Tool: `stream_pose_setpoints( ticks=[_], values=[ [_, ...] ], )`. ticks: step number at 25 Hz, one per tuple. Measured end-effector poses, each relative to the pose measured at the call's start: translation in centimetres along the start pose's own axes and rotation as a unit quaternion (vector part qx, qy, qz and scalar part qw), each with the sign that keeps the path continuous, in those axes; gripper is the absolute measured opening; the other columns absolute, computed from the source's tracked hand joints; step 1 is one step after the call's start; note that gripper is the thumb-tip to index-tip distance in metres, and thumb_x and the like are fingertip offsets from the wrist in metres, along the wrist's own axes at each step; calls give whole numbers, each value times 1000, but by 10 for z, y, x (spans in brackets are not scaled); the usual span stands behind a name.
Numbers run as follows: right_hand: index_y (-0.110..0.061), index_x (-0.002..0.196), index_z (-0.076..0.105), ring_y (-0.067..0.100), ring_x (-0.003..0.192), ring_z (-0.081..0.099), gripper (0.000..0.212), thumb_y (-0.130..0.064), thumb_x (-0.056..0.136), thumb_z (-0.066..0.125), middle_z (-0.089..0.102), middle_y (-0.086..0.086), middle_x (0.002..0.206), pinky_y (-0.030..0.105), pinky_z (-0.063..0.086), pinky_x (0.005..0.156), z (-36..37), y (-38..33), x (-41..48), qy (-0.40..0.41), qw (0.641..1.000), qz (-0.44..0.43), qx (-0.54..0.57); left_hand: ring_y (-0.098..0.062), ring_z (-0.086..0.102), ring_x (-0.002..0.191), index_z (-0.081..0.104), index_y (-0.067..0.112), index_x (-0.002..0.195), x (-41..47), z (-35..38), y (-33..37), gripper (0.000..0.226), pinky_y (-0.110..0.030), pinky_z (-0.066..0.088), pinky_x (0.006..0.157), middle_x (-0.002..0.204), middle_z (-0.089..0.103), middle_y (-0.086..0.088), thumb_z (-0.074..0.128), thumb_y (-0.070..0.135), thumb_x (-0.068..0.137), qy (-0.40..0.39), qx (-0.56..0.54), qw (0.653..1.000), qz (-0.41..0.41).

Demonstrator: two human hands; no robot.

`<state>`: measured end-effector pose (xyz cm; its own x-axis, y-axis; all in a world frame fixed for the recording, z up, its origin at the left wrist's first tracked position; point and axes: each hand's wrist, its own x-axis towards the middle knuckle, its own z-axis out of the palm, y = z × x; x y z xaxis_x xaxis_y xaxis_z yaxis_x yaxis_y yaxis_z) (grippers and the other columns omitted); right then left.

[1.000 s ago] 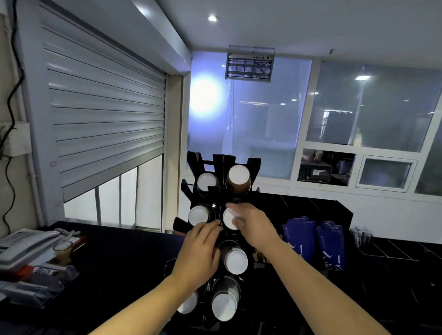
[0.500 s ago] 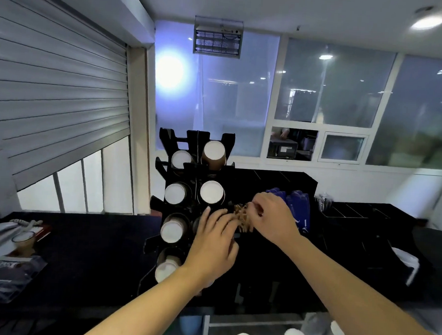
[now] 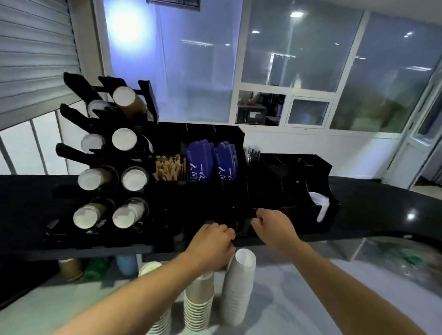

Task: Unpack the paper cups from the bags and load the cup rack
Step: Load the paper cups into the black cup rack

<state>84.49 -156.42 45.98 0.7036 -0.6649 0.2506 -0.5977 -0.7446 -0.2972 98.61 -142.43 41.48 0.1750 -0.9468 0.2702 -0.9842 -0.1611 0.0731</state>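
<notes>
The stacks of paper cups (image 3: 238, 285) were found standing upright on the pale lower surface (image 3: 296, 314), below the hands and nearer the body, their long axis vertical. The left hand (image 3: 211, 244) was held just above the tallest stack and was judged the nearer for a lift; its fingers were curled under, and whether anything was gripped could not be told. The right hand (image 3: 273, 230) was held loosely curled, with nothing seen in it. The cup rack (image 3: 111, 160), partly loaded, was set on the black counter (image 3: 18, 206), left of both hands
</notes>
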Motion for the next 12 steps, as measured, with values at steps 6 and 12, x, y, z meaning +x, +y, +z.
stream_pose_setpoints(
  ticks=[6,12],
  values=[
    [-33,151,27,23,130,42,75,-53,89,66,38,0,145,39,42,105,83,43,-40,-225,968,-31,103,-28,41,127,50,20,136,-39,46,28,42,-42,35,106,136,48,-5,44,30,96,-107,39,987,-114],
    [-26,144,26,26,123,52,96,-30,71,87,48,1,134,31,43,93,128,43,-67,-153,934,113,303,-27,25,145,37,22,149,-69,59,32,52,-44,22,121,156,34,-6,42,26,97,-78,7,982,-169]
  ],
)
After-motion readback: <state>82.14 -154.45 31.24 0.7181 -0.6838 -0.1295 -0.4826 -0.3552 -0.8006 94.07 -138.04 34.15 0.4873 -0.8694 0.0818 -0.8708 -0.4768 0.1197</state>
